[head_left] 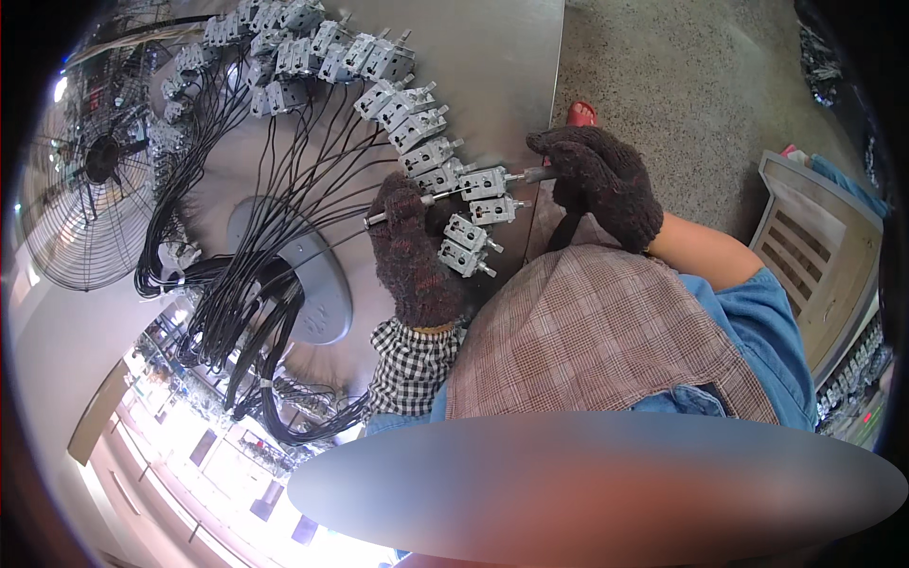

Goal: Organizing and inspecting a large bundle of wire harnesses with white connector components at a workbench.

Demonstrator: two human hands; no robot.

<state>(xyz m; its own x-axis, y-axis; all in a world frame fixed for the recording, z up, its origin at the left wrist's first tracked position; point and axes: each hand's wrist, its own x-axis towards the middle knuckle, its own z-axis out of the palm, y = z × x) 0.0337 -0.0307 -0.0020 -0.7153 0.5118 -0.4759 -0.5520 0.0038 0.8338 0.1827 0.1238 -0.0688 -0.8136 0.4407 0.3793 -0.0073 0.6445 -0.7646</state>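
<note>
My left hand (409, 251), in a dark knitted glove, is closed around a black cable with a metal end fitting (378, 219). A thin metal rod (445, 195) runs from that fist toward a grey metal block (485, 183). My right hand (606, 180), gloved the same way, is closed on a short dark cylindrical tool (540, 174). The tool's tip meets the threaded stem on the right side of that block. Just below sit more grey blocks (465, 246) with stems pointing right. The palm sides of both gloves are hidden.
Many similar grey blocks (383, 57) line the metal table (483, 57) in a curve, with black cables (294, 180) running from them. An oval grey plate (327, 293) lies under the cables. A fan (90, 204) stands left, a wooden cart (805, 251) right.
</note>
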